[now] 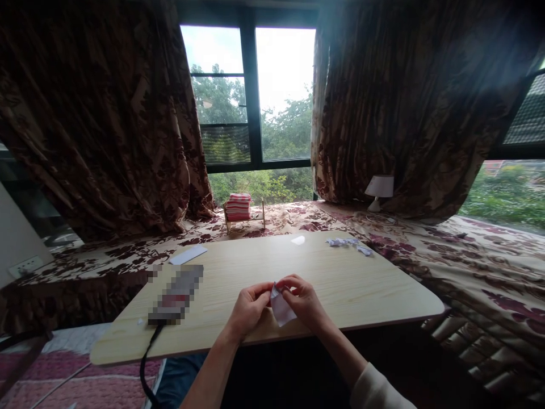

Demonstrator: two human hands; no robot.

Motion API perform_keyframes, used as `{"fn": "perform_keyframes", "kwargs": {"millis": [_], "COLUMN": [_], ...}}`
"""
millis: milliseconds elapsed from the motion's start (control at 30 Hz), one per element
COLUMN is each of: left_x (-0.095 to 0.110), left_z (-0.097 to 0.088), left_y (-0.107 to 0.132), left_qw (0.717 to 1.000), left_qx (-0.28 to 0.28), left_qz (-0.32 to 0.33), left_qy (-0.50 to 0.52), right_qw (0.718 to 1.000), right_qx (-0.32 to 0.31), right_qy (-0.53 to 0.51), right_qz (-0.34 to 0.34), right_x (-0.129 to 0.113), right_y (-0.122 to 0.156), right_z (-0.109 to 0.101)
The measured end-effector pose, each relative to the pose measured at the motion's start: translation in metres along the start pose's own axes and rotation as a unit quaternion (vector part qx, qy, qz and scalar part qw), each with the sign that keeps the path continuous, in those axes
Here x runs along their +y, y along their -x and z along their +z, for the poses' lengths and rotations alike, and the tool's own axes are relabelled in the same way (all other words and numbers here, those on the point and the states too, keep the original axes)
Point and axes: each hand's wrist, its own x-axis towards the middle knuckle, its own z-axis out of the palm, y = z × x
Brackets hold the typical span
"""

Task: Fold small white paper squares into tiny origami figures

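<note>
Both my hands hold a small folded piece of white paper [281,308] just above the near edge of a light wooden table [340,278]. My left hand [249,309] pinches the paper's left side with closed fingers. My right hand [303,298] grips its top right, fingers curled over it. The paper's lower corner hangs down between my hands.
A blurred-out flat object [176,295] with a black cable [147,363] lies on the table's left. Small crumpled paper scraps [347,243] sit at the far right edge, a white slip [188,254] at the far left. Behind are a floral-covered ledge [468,255], a small lamp [378,190], striped folded cloth [237,206], curtains and a window.
</note>
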Motion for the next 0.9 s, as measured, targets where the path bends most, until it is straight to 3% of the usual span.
{"fn": "perform_keyframes", "kwargs": {"millis": [433,900], "left_x": [0.0018,-0.0013], "left_z": [0.0011,0.0022], "left_y": [0.0019,0.0019], "left_qw": [0.999,1.0], "left_qx": [-0.029,-0.015], "left_qz": [0.018,0.009], "left_qy": [-0.023,-0.004], "right_qw": [1.0,1.0], "right_qx": [0.013,0.012], "right_qy": [-0.002,-0.014], "right_qz": [0.002,0.008], "right_x": [0.0041,0.0017], "right_y": [-0.0016,-0.0004], "right_z": [-0.0007,-0.0024]}}
